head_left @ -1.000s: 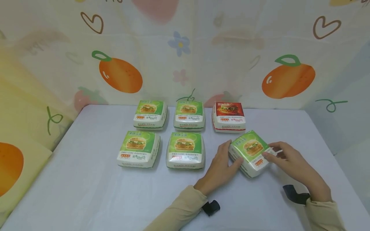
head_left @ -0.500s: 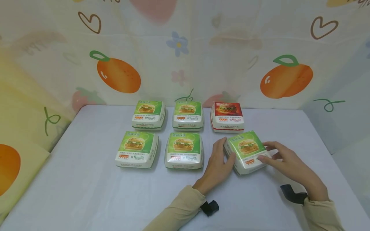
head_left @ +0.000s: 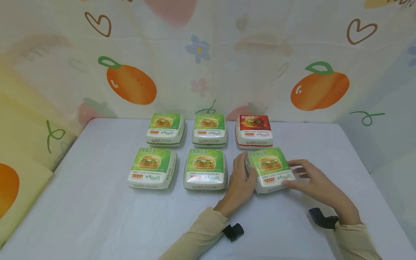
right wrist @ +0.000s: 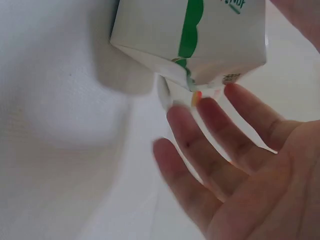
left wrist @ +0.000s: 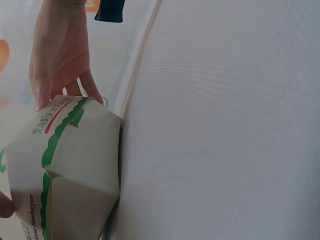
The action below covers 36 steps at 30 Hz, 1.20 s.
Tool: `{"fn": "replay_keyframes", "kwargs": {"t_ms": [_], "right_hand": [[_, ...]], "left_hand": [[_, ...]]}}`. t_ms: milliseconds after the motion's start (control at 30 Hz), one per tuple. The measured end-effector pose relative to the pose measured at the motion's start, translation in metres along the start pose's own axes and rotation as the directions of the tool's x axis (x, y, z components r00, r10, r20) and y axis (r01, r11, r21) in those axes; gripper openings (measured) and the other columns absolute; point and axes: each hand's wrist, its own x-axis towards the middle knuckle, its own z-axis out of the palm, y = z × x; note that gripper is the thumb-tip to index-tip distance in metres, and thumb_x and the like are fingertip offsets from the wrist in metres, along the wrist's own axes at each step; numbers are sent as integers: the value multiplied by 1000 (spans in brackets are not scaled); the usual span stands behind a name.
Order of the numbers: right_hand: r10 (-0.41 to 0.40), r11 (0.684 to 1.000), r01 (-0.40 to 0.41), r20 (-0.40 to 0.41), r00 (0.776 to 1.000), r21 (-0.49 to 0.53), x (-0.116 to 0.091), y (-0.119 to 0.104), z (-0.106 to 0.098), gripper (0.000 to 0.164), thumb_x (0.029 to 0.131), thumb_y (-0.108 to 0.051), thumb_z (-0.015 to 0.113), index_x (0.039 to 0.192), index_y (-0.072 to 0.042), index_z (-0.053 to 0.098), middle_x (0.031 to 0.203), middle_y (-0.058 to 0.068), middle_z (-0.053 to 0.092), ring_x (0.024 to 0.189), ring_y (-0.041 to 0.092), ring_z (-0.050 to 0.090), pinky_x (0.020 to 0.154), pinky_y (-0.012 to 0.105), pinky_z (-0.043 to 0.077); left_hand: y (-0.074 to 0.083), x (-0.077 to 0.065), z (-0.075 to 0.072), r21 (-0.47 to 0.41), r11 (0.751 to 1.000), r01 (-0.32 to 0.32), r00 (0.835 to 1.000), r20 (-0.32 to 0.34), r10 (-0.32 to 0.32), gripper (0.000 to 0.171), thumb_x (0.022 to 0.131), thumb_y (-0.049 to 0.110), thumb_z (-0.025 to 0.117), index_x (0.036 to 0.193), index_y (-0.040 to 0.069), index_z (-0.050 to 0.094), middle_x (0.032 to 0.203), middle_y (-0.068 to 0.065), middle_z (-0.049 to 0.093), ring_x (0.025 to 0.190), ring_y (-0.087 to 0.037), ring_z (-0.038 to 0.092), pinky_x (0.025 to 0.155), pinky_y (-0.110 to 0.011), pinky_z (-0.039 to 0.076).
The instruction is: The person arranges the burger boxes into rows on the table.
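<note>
A green-and-white burger box (head_left: 269,168) sits at the right end of the front row, between both hands. Along its left side lies my left hand (head_left: 238,184), fingers extended and thumb near the front corner. My right hand (head_left: 316,184) is at the opposite side, thumb at the front right corner. In the right wrist view, the fingers (right wrist: 215,145) of that hand are spread loosely, with one fingertip right at the box's lower edge. The left wrist view shows the box's white side (left wrist: 85,150), a fingertip (left wrist: 5,206) at the left edge and the right hand beyond.
Left in the front row are two more green burger boxes (head_left: 205,169) (head_left: 152,168). Behind them stand two green boxes (head_left: 209,130) (head_left: 165,129) and a red one (head_left: 254,131). All are on a white-covered table (head_left: 97,216) backed by a fruit-printed curtain (head_left: 224,65).
The burger box between the hands has slid left and turned from a slant to nearly line up with its row. Both hands have moved left along with it.
</note>
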Motion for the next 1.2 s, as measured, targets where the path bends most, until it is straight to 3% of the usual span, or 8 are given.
{"fn": "replay_keyframes", "kwargs": {"t_ms": [100, 367, 733, 1200], "right_hand": [[6, 999, -7, 13, 1000, 32, 1, -1, 3, 85, 86, -43, 75, 148, -3, 32, 150, 27, 38, 129, 51, 45, 99, 65, 46], [3, 999, -4, 25, 1000, 48, 2, -7, 10, 92, 86, -45, 74, 153, -5, 25, 153, 24, 34, 126, 45, 50, 96, 59, 51], [26, 997, -29, 39, 999, 76, 4, -16, 19, 98, 84, -48, 75, 153, -5, 20, 156, 26, 26, 132, 52, 43, 97, 64, 48], [-9, 996, 9, 4, 1000, 89, 6, -17, 26, 98, 85, -47, 75, 155, -8, 18, 158, 25, 25, 131, 52, 46, 99, 66, 46]], "left_hand": [[1, 0, 0, 3, 1000, 0, 1000, -11, 0, 61, 100, 22, 40, 156, 7, 22, 161, -8, 26, 148, -20, 28, 123, -45, 26], [0, 2, 0, -2, 999, 32, 999, -33, -32, 60, 100, 24, 39, 156, 7, 24, 161, -9, 26, 149, -22, 27, 124, -46, 23], [3, 5, -3, -55, 996, 64, 997, -39, -66, 62, 99, 24, 37, 157, 5, 21, 163, -12, 24, 151, -23, 22, 125, -46, 19], [5, 4, -2, -64, 993, 101, 991, -78, -106, 64, 97, 22, 40, 157, 8, 22, 162, -7, 26, 151, -17, 22, 125, -44, 19]]}}
